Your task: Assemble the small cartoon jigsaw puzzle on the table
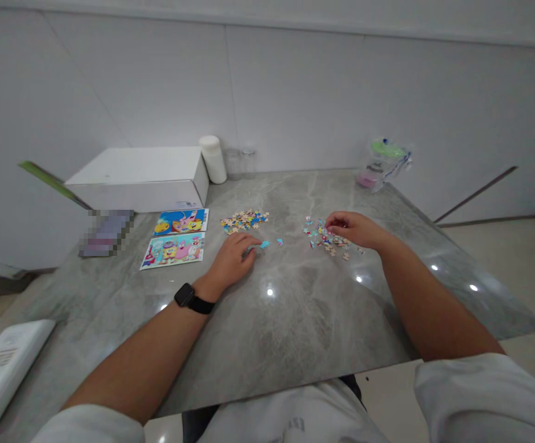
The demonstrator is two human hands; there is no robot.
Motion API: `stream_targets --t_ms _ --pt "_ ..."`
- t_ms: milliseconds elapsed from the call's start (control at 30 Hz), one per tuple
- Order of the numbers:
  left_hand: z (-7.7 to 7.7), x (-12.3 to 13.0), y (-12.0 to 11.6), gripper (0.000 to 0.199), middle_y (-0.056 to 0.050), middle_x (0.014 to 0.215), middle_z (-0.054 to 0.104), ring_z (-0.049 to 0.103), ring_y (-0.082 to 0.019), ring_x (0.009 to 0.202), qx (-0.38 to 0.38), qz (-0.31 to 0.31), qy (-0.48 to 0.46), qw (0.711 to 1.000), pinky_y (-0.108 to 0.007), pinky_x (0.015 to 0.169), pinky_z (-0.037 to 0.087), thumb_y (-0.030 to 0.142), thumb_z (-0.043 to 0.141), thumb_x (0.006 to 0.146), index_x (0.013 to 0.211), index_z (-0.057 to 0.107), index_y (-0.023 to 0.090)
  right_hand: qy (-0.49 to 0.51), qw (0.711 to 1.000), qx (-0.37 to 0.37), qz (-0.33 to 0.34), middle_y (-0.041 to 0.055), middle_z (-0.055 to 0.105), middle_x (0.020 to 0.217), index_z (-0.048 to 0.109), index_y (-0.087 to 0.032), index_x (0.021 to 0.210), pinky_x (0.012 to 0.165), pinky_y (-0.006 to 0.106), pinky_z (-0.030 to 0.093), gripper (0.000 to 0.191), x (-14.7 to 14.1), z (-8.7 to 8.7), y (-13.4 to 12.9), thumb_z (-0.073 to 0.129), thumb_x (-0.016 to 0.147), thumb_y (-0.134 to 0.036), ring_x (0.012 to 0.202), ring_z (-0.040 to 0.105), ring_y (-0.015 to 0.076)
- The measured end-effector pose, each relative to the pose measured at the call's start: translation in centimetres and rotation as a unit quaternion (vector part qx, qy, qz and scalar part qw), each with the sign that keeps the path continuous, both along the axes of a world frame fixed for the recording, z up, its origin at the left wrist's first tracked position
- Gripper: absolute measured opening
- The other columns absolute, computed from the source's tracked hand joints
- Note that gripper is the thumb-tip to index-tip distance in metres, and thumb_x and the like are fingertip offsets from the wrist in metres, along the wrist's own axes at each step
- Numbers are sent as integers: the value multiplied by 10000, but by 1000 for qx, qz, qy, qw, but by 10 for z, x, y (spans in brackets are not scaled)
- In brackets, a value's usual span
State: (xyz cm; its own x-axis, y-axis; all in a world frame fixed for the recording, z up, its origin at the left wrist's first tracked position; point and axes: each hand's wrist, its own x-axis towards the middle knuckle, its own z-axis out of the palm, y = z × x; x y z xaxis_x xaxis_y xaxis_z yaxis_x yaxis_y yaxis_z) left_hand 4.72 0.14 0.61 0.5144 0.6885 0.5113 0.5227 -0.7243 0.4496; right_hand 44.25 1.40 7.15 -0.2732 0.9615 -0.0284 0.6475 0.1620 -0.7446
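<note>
My left hand (pixel 236 258) rests on the table with its fingers apart, the index fingertip at a light-blue puzzle piece (pixel 265 244). Just right of that lies another small piece (pixel 281 242). My right hand (pixel 348 226) is over the right pile of puzzle pieces (pixel 316 231), its fingers pinched together; whatever is between them is too small to make out. A second pile of pieces (pixel 244 220) sits beyond my left hand. Two cartoon picture cards, a blue one (pixel 180 222) and a lighter one (pixel 173 251), lie left of my left hand.
On the grey table (pixel 295 332) stand a white box (pixel 140 178), a white bottle (pixel 213 160) and clear glasses (pixel 247 163) at the back. A plastic bag (pixel 382 165) is at the back right, a blurred flat item (pixel 106 233) at the left, a white case (pixel 8 372) at the lower left.
</note>
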Motion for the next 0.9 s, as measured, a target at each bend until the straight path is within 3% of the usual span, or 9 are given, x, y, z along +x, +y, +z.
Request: stream_targets --t_ms 100,200,433,600,733,900 --pt "2 1 -1 228 -90 1133 722 650 -250 1090 5 -2 -9 1000 -453 1016 514 186 570 982 1159 711 219 60 998 0 20 14 696 806 711 -218 904 687 311 468 333 -35 13 0 735 799 -533 736 605 173" --pt "6 3 -5 182 -90 1107 723 653 -247 1073 2 -10 -30 999 -439 1005 505 262 590 1007 1134 714 218 128 991 -14 41 4 682 795 693 -221 940 686 310 460 379 -77 13 -1 788 771 -546 728 599 165" --pt "16 11 -15 203 -43 885 664 621 -205 867 -74 -1 -85 994 -357 830 498 388 617 997 950 700 209 211 975 -4 71 -23 641 761 612 -230 895 679 298 460 361 -151 -27 -3 787 792 -529 700 582 151" --pt "17 15 -18 203 -22 817 634 580 -172 783 -127 10 -103 986 -311 747 461 330 610 975 830 650 194 206 975 27 76 -6 675 830 613 -243 961 709 308 494 263 -165 -47 -8 699 880 -479 746 620 169" --pt "18 17 -16 259 -7 771 615 552 -155 743 -190 38 -155 969 -289 705 435 379 621 974 801 632 186 157 980 119 37 40 740 991 633 -254 1100 782 349 527 214 -163 -52 -17 542 981 -407 822 661 191" --pt "15 17 -17 317 23 723 541 490 -129 687 -267 56 -232 934 -272 662 403 446 646 963 800 614 177 87 972 216 29 69 714 1065 635 -267 1172 765 362 547 247 -161 -56 -28 632 945 -364 836 656 206"
